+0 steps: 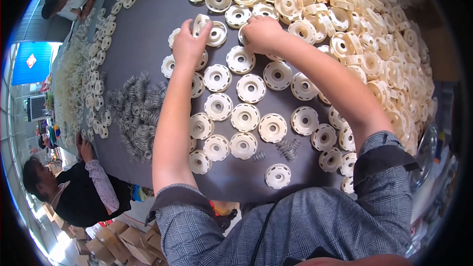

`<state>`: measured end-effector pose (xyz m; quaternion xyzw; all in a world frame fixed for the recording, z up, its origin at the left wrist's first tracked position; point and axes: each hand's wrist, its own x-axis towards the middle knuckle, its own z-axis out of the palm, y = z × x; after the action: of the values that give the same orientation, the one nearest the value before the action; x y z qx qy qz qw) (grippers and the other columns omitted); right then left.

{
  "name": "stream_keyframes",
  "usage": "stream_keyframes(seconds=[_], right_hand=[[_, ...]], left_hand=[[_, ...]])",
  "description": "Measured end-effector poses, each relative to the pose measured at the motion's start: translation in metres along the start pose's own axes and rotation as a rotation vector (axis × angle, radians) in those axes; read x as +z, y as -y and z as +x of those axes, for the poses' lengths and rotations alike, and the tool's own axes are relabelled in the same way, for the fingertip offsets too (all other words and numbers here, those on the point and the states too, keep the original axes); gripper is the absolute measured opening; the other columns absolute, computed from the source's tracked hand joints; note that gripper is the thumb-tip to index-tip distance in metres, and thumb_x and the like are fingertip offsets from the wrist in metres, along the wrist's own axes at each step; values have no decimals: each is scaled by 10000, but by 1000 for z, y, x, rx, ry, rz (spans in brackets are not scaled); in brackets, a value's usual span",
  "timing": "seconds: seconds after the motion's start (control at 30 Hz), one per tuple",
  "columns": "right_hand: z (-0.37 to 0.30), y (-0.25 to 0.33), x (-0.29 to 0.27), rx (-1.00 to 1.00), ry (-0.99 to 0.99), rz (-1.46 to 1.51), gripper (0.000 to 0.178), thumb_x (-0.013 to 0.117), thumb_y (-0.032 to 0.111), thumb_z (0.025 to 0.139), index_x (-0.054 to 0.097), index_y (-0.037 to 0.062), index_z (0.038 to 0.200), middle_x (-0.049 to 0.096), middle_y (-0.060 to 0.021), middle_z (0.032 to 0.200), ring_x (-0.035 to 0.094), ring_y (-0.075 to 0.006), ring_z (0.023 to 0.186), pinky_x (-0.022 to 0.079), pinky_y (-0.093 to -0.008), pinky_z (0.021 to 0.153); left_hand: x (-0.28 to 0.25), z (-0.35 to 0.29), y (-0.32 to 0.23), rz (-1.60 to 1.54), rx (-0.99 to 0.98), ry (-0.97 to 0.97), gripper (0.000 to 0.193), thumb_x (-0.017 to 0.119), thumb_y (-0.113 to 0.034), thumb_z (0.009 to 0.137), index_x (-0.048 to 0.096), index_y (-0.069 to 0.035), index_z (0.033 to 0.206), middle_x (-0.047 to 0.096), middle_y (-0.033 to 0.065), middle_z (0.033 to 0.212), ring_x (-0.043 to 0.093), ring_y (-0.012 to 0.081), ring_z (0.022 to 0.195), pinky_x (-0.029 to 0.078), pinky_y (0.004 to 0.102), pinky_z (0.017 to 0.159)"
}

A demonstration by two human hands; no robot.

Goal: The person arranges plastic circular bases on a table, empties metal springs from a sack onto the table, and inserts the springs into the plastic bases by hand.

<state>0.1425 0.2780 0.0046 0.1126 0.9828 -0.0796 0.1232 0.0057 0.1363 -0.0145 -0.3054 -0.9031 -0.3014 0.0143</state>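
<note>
Near the far middle of the table, my left hand [189, 47] is closed on a round cream plastic disc [200, 23], tipped up on its edge between thumb and fingers. Another disc [217, 33] lies flat just right of it. My right hand [263, 34] reaches in with curled fingers at the rim of a further disc [241, 35], mostly covered by the hand. Between my forearms, several slotted discs with a central hole, such as this one [251, 88], lie flat in loose rows. A single disc [278, 176] rests near the front edge.
A big heap of cream discs [364, 44] covers the right side. Grey coil springs [138, 113] lie piled left of my left arm, with a few springs [288, 149] nearer me. Small oval white parts [98, 69] line the left, where two people work. Cardboard boxes [118, 241] stand lower left.
</note>
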Motion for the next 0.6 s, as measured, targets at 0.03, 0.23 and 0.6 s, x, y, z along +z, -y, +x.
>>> stream_keyframes(seconds=[0.03, 0.23, 0.6], right_hand=[[-3, 2, -1, -5, -2, -1, 303, 625, 258, 695, 643, 81, 941, 573, -105, 1037, 516, -237, 1026, 430, -356, 852], [-21, -21, 15, -231, -206, -28, 367, 624, 153, 650, 566, 102, 1009, 548, -110, 979, 528, -258, 960, 458, -361, 792], [-5, -31, 6, 113, -246, 963, 321, 486, 245, 777, 540, 22, 1002, 590, -121, 815, 593, -197, 720, 487, -332, 635]], left_hand=[[-2, 4, 5, 2, -2, -5, 638, 565, -564, 725, 557, -34, 1080, 615, 189, 931, 583, 305, 814, 447, 360, 780], [3, 36, 7, -557, -275, 148, 497, 445, -452, 855, 617, 14, 869, 628, 161, 743, 583, 301, 670, 450, 344, 675], [13, -18, 1, 166, 681, 117, 467, 663, -321, 702, 543, -122, 1108, 497, 104, 1176, 452, 282, 1105, 324, 420, 931]])
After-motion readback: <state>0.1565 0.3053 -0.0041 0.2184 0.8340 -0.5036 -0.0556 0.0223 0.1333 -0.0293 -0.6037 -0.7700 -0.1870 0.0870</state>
